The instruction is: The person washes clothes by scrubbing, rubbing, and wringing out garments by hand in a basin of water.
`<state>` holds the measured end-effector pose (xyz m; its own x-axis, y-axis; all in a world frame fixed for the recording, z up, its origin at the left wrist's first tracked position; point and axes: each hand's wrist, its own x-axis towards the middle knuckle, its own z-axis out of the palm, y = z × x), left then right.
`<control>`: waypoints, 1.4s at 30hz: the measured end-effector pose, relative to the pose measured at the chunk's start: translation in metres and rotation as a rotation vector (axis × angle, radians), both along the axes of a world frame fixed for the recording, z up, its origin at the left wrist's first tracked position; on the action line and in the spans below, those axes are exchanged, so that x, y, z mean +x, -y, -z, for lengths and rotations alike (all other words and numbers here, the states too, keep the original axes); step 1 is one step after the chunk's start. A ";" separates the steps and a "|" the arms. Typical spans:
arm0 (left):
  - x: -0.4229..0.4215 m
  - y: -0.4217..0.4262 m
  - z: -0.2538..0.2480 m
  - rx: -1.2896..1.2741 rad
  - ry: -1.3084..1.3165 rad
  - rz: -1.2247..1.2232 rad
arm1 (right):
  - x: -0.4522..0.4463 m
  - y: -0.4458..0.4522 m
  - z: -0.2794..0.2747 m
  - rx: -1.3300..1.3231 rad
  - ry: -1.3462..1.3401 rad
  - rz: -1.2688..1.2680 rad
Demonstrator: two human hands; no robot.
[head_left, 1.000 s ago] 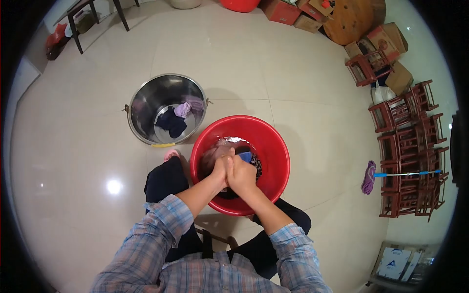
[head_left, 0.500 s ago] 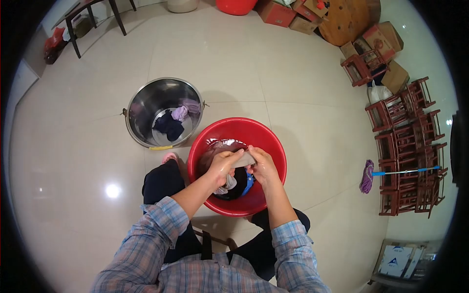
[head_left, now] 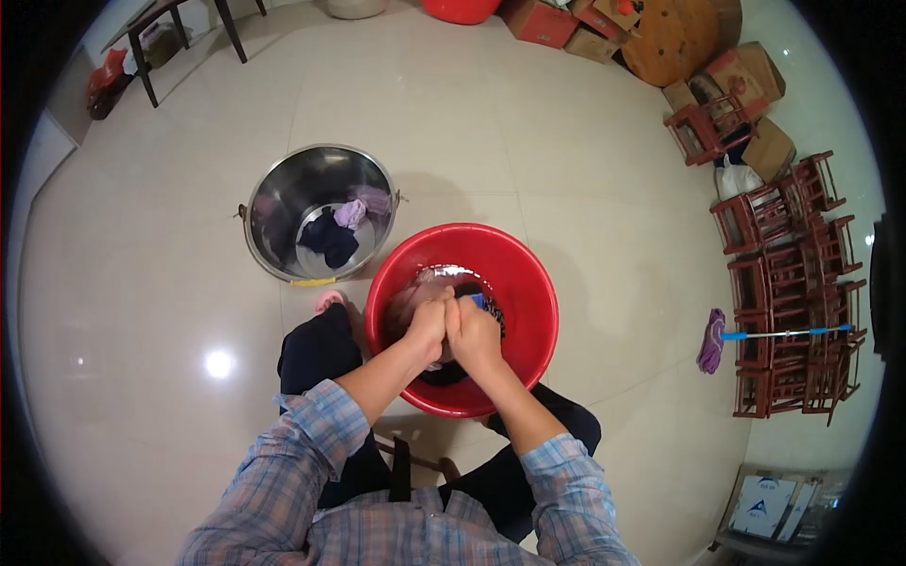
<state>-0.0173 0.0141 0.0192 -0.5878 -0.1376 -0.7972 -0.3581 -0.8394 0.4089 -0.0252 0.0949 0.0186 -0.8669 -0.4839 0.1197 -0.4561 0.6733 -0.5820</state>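
Over the red plastic basin [head_left: 528, 283] my left hand [head_left: 427, 325] and my right hand [head_left: 475, 335] are pressed together, both with fingers closed. They grip a light greyish cloth, seen stretched between them half a second ago and now almost wholly hidden in the fists. Below them in the basin lie wet clothes: a pinkish-beige piece [head_left: 404, 304] on the left, a dark piece [head_left: 444, 375] near the front, and a black-and-white patterned piece with some blue to the right. Water glints at the basin's far side.
A steel bucket [head_left: 274, 212] with a yellow grip stands beyond the basin to the left, holding dark [head_left: 330, 238] and lilac [head_left: 351, 214] cloths. Red-brown stools [head_left: 779, 283], a purple mop [head_left: 713, 340] and cardboard boxes [head_left: 538, 24] line the right and back.
My hands have come together, fists touching, and bunched up the greyish cloth that was spread between them. The right hand moved left and turned knuckles up. The bucket's contents look the same.
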 end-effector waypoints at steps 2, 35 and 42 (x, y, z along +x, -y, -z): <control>0.006 0.000 0.029 -0.020 -0.074 0.057 | -0.011 -0.001 0.015 -0.034 -0.084 0.125; 0.017 0.030 0.044 -0.098 -0.015 0.262 | -0.113 -0.031 0.232 -1.056 1.369 0.830; 0.015 0.033 0.041 -0.164 -0.072 0.206 | -0.101 -0.051 0.316 -1.152 1.145 1.115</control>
